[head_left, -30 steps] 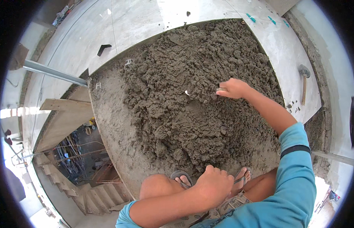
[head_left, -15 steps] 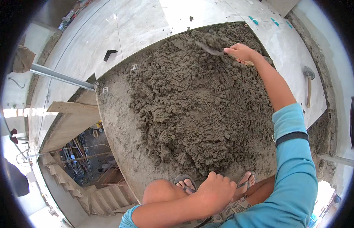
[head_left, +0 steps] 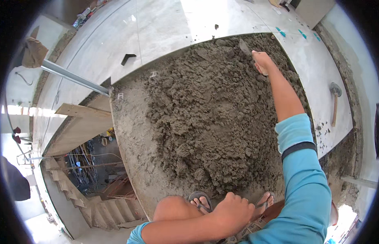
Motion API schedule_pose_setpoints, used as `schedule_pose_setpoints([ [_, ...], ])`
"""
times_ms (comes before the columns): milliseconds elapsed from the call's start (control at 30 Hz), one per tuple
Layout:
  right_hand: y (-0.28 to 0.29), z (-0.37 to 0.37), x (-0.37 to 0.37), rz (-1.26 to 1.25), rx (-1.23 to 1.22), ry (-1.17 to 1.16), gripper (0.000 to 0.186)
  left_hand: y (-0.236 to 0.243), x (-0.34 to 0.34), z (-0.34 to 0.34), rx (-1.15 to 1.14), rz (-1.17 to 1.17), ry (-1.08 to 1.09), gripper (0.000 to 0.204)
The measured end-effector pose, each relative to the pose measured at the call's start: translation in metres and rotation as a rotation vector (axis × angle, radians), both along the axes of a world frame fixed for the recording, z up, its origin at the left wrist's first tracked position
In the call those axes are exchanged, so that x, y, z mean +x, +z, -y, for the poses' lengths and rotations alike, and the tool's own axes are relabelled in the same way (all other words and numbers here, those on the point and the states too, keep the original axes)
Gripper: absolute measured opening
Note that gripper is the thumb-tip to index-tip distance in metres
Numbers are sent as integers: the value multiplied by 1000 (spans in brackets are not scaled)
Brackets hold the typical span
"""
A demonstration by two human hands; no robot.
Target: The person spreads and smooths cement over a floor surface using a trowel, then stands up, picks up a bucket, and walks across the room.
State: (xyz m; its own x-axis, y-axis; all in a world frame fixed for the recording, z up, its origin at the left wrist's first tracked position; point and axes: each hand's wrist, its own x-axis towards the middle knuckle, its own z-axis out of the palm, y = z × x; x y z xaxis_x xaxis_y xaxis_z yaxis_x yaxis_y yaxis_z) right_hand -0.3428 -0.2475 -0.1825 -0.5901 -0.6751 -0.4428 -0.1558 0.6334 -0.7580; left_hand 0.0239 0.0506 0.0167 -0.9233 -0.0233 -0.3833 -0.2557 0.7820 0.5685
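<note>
My right hand (head_left: pixel 261 63) grips a trowel by its handle, arm stretched out toward the far right of a broad bed of damp grey mortar (head_left: pixel 205 110). The trowel's blade (head_left: pixel 245 47) points away from me, close to the bed's far edge. Drawn in near my knee, my left hand (head_left: pixel 234 209) is closed in a loose fist with its knuckles up; its palm side is hidden, and I see nothing in it. Both my feet, in flip-flops, are at the near edge of the mortar.
Large pale tiles (head_left: pixel 165 24) border the mortar at the back and right. A mallet (head_left: pixel 335 103) lies on the right tiles, with teal clips (head_left: pixel 302 34) farther back. A black angled piece (head_left: pixel 127 59) lies at left. A stairwell (head_left: pixel 96 179) drops away at lower left, beside a metal post (head_left: pixel 75 77).
The trowel has swung to the right, and its blade now points away from me rather than leftward. Loose mortar seen by the blade earlier has left it. The left hand stays put.
</note>
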Motion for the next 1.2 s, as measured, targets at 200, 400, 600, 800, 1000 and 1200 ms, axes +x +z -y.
schedule_pose_setpoints([
  [200, 4, 36, 67, -166, 130, 332, 41, -2, 10, 0, 16, -14, 39, 19],
  [400, 1, 10, 202, -483, 80, 768, 43, -4, -4, -1, 83, 12, -46, 21],
  [600, 29, -85, 209, -403, 108, 1014, 40, 11, -3, -5, -72, -85, -15, 17],
  [800, 36, -277, 140, 52, -31, 1302, 42, 34, 22, -43, -45, -110, -40, 15],
  [1000, -12, -462, 130, 263, 294, 1392, 38, 45, 19, -64, -36, -157, -102, 15],
  [1200, -9, -421, 139, -77, 201, 1306, 44, 43, 26, -81, -175, -89, -71, 15],
])
